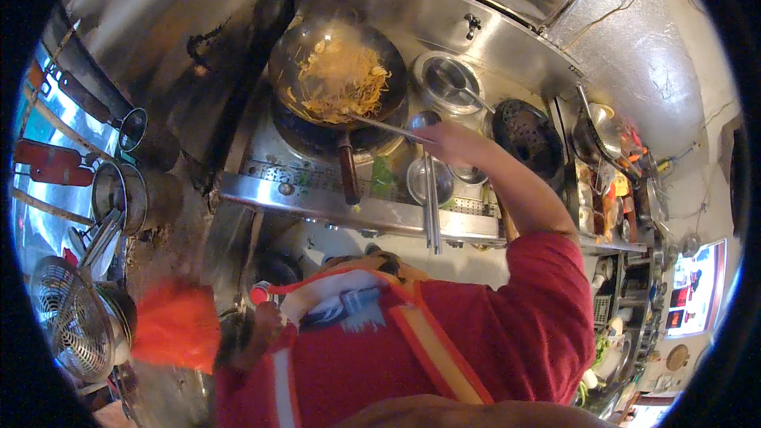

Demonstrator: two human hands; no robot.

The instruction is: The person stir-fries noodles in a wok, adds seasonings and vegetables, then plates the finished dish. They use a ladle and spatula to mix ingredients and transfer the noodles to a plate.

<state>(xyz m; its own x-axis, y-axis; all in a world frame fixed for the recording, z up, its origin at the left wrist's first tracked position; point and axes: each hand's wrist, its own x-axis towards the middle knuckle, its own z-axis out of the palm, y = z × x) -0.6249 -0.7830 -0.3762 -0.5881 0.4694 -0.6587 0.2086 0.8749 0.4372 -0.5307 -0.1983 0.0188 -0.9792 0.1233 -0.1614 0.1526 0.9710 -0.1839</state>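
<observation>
My right hand [446, 139] grips the long metal handle of a cooking utensil [389, 126]. The utensil slants left into a dark wok [282, 65], where its working end is hidden by food. Steaming shredded food, apparently noodles [345, 80], covers much of the wok's inside. The wok sits tilted over a burner, its brown handle [349, 172] pointing towards me. Below my right hand, ladles with long metal handles [432, 208] lie across the stove's front edge. My left hand is out of view.
A pot [421, 71] containing a ladle stands behind my right hand. Right of it sits a dark, round pan or lid [526, 137]. Food containers [585, 196] line the right side. Strainers [77, 321] and a blurred red cloth or bag [177, 327] are at left.
</observation>
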